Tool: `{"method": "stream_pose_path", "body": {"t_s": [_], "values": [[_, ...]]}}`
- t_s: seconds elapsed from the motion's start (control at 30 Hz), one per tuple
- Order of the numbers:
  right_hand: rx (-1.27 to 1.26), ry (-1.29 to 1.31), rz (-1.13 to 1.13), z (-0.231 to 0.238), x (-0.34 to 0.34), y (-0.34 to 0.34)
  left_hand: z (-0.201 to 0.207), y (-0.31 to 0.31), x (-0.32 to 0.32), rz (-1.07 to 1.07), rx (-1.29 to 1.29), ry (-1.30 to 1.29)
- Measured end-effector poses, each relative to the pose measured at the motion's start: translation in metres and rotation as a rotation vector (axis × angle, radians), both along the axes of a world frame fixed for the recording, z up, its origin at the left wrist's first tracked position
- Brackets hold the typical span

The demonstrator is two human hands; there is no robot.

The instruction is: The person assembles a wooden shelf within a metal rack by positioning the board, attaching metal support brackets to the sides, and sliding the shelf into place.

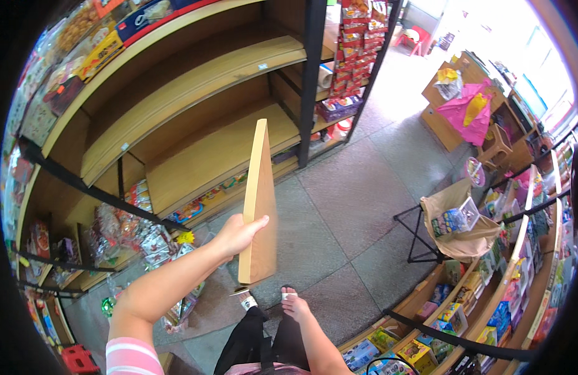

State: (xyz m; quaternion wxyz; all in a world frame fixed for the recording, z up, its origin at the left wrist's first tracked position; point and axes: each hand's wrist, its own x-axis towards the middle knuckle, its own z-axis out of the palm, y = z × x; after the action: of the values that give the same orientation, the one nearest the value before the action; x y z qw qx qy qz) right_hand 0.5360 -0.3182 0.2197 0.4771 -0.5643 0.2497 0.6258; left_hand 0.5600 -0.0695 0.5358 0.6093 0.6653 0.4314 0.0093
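My left hand (240, 235) is closed round the edge of a wooden shelf board (257, 206), with the thumb across its near side. The board stands upright and edge-on, held in the air over the tiled floor. Its right face is blurred. Low in front of my legs, my right hand (295, 306) hangs with loose fingers a little apart, and nothing shows in it. To the left of the board stands a wooden shelving unit (195, 103) with black metal posts, its middle shelves bare.
Packaged goods in clear bags (145, 237) lie at the lower left, some on the floor. At the right, a folding stool (461, 244) holds small packages. Stocked shelves (476, 300) curve along the lower right. A wooden desk (457, 87) with a pink garment stands at the far right.
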Motion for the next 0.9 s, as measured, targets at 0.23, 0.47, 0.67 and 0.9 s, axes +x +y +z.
{"method": "stream_pose_path", "body": {"t_s": [0.23, 0.47, 0.67, 0.9], "values": [[0.064, 0.257, -0.385, -0.01, 0.013, -0.019, 0.038, -0.034, -0.087, 0.453, -0.278, -0.178], [0.468, 0.124, -0.903, 0.044, 0.029, 0.009, 0.065, -0.07, -0.177, 0.962, -0.335, -0.301], [0.555, 0.016, -0.656, 0.029, 0.05, 0.048, 0.042, -0.114, -0.279, 1.158, -0.24, -0.379], [0.598, -0.099, -0.365, 0.114, 0.054, 0.139, -0.021, -0.153, -0.38, 1.419, -0.308, -0.478]]}}
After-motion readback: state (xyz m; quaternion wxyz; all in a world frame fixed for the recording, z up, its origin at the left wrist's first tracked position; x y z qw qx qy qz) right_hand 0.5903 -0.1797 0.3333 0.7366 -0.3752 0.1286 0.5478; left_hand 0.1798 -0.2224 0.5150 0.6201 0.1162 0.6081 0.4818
